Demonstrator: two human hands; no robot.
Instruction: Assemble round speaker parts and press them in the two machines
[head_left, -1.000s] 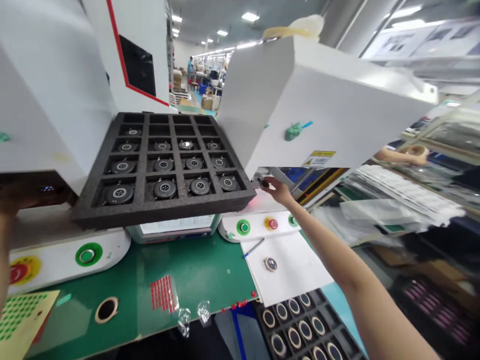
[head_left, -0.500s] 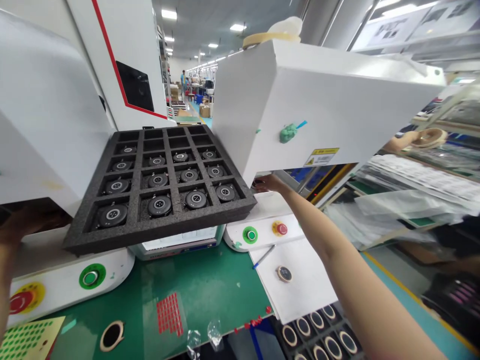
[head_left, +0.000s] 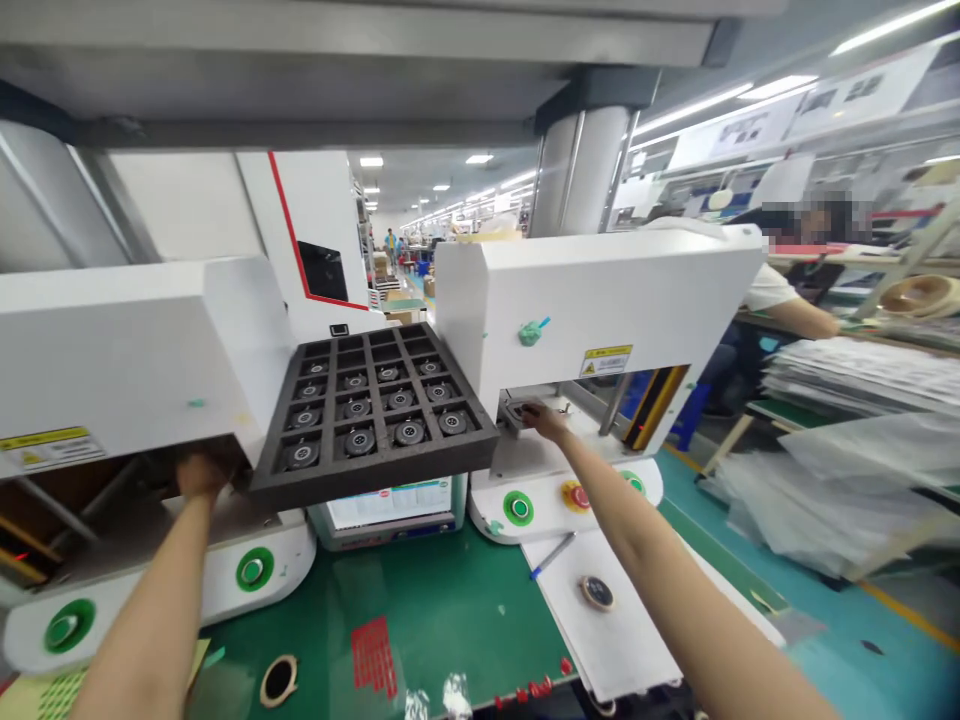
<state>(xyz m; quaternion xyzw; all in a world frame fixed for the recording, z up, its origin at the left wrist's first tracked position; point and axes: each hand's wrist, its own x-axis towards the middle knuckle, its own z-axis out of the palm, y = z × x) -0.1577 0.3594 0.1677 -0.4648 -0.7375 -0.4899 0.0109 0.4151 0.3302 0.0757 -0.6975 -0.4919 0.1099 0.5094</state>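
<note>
Right hand (head_left: 541, 421) on fixture (head_left: 517, 413) under press (head_left: 600, 300)

no legible text anywhere. yellow warning label (head_left: 607, 361) on right white machine (head_left: 622, 290), wording too small to read. same kind of yellow label (head_left: 46, 447) on left white machine (head_left: 112, 350), also unreadable. small screen (head_left: 390, 502) between them shows rows of text, too blurred.

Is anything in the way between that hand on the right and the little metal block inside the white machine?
Nothing visible. The right hand already touches the small metal fixture block under the white press machine; the black foam tray sits left.
</note>
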